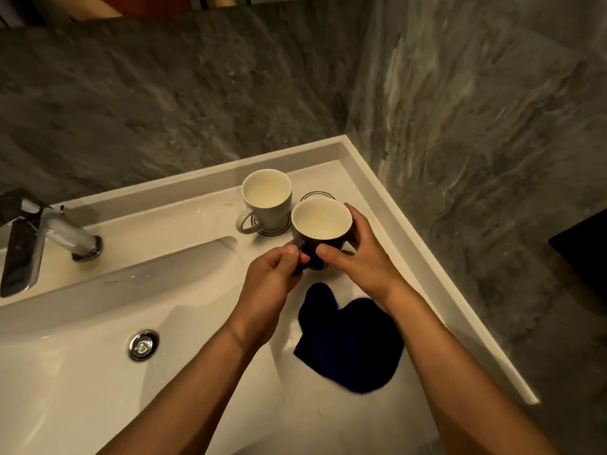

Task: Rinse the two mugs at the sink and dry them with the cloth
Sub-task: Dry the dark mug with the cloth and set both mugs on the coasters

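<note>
- Dark mug (320, 236): upright, just right of the sink (98, 323) basin.
- Left hand (274, 280) pinches its handle; right hand (356, 252) wraps its body.
- White mug (266, 200): just behind.
- Cloth (348, 339): below both hands.

Dark mug (320, 239): white interior, upright, looks empty, handle toward the basin side. It sits beside a round black-rimmed coaster (317, 194), whether resting or lifted cannot be told. White mug (266, 200): upright on a second coaster (275, 228), handle pointing front-left, just behind and left of the dark mug. Dark blue cloth (349, 339): lies crumpled on the white counter (331, 172), nearer than both mugs.
</note>
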